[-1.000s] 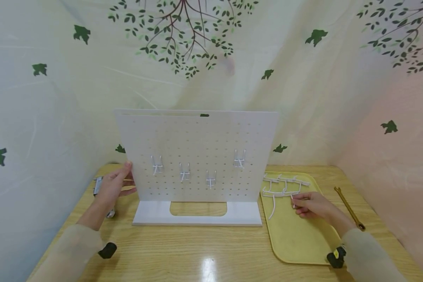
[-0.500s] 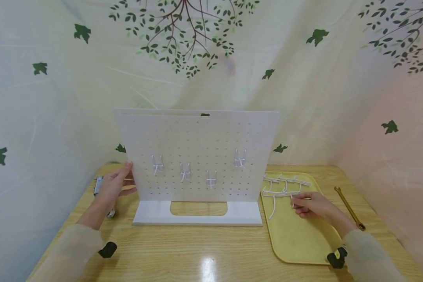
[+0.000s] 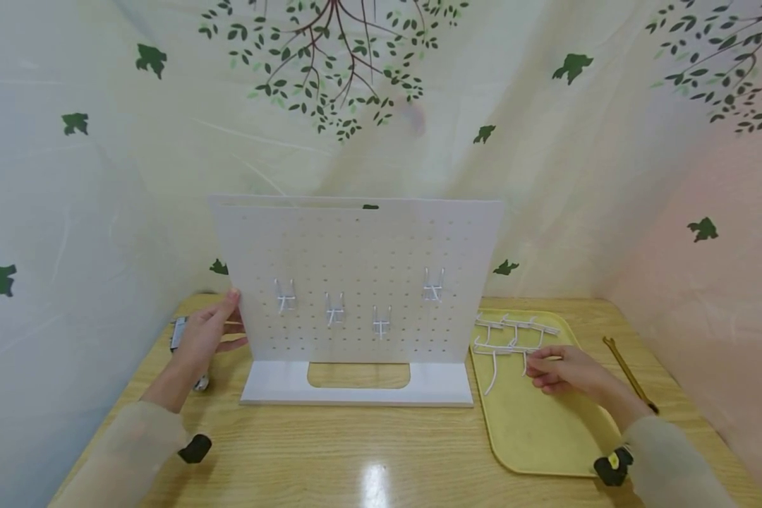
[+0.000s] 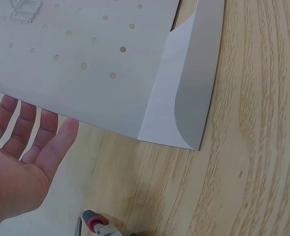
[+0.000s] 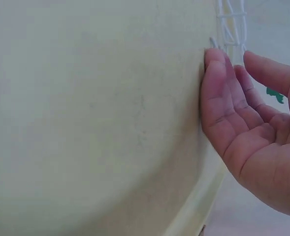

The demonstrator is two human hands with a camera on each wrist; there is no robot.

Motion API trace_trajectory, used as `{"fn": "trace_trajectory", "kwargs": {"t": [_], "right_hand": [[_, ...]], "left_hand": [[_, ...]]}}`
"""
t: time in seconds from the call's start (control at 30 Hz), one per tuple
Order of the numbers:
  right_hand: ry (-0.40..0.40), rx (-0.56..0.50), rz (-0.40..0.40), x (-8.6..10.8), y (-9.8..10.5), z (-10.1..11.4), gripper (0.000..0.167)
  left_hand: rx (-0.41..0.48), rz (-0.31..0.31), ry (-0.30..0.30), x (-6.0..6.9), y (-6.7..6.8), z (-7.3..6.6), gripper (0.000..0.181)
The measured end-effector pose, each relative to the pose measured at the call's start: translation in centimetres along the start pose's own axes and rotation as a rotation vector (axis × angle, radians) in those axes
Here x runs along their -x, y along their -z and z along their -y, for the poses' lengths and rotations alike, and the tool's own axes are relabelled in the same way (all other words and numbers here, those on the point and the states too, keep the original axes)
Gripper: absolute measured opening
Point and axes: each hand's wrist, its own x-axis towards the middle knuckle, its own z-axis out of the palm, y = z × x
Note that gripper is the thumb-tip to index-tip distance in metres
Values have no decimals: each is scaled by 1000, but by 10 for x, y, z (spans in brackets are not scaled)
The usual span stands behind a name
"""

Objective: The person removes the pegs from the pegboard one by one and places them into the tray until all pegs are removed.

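Observation:
A white pegboard [image 3: 355, 247] stands upright on a white base, with several white wire hooks [image 3: 381, 323] fitted in its holes. My left hand [image 3: 203, 335] holds the board's left edge, thumb at the front side and fingers behind. In the left wrist view those fingers [image 4: 46, 123] run behind the panel. On the yellow tray [image 3: 540, 437] lie more white wire hooks [image 3: 504, 348], close together. My right hand [image 3: 565, 370] rests low over the tray with its fingertips beside one hook's prong. In the right wrist view the thumb and fingers stand apart, with nothing between them.
A brass-coloured wrench [image 3: 629, 374] lies on the table right of the tray. Left of the board, partly hidden by the left arm, are metal tools [image 3: 178, 331]; one with a grey and red handle [image 4: 91, 219] shows from the left wrist. A printed cloth hangs behind.
The right fingertips have eased slightly away from the hook's prong, which now shows beside them. The left hand and pegboard stay as they were.

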Motion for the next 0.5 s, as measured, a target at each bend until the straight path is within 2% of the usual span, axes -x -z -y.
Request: {"fn": "trace_trajectory", "kwargs": {"t": [0.23, 0.5], "right_hand": [[83, 81, 46, 11, 2, 20, 43], [171, 108, 62, 17, -10, 65, 49]], "left_hand": [[15, 8, 5, -1, 0, 1, 83], [27, 8, 9, -1, 1, 2, 82]]}}
